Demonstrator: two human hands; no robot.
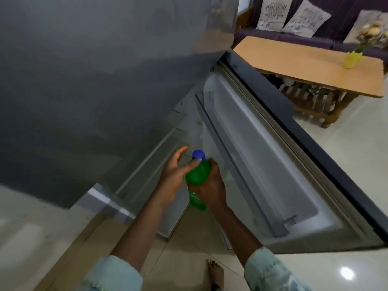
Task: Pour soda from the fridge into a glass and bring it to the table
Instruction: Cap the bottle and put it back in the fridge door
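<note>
A green soda bottle (197, 175) with a blue cap (198, 154) is upright in front of the open fridge. My right hand (210, 185) is wrapped around its body from the right. My left hand (173, 175) is beside it on the left, fingers spread, thumb resting on the bottle's shoulder near the cap. The grey fridge (84, 80) fills the left, its lower door (262, 164) swung open to the right with bare shelves. A wooden table (304, 66) stands at the upper right. No glass is in view.
A yellow vase with flowers (353, 58) stands on the table. A purple sofa (294, 34) with cushions is behind it. My bare foot (216, 274) is on the pale tiled floor (336, 259) below the door.
</note>
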